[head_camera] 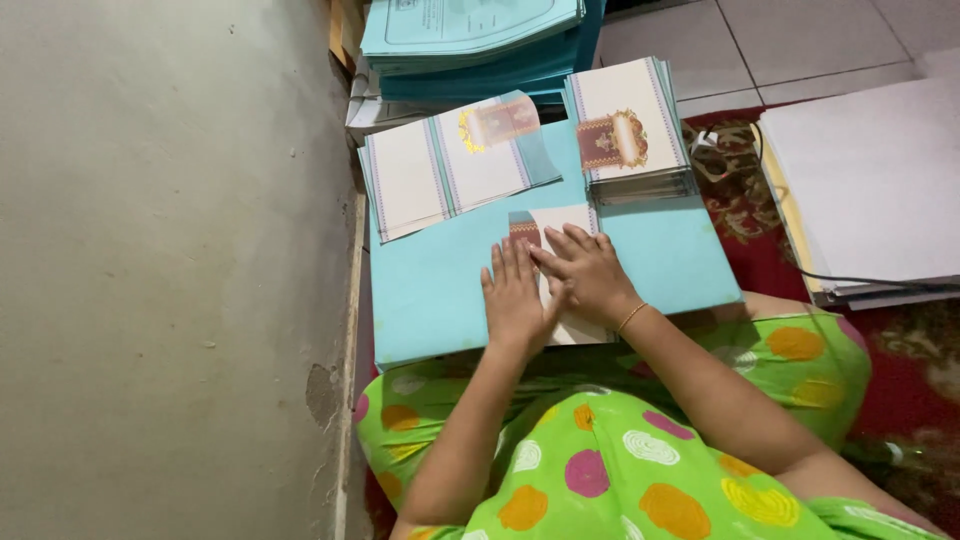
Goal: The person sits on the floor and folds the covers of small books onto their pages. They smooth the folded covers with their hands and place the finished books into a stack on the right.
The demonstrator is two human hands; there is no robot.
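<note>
Head view: left hand (515, 300) and right hand (590, 272) lie flat, fingers open, pressing a folded card (562, 222) onto the blue board (440, 280) on the lap. Step: creasing. Next likely requires placement on the finished stack (632, 125).

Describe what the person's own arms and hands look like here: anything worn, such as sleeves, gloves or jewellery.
Both forearms are bare, with no sleeves in view, and neither hand is gloved. The left hand shows no jewellery. The right hand has a thin gold-coloured bangle at its wrist. No rings are clearly visible.
</note>
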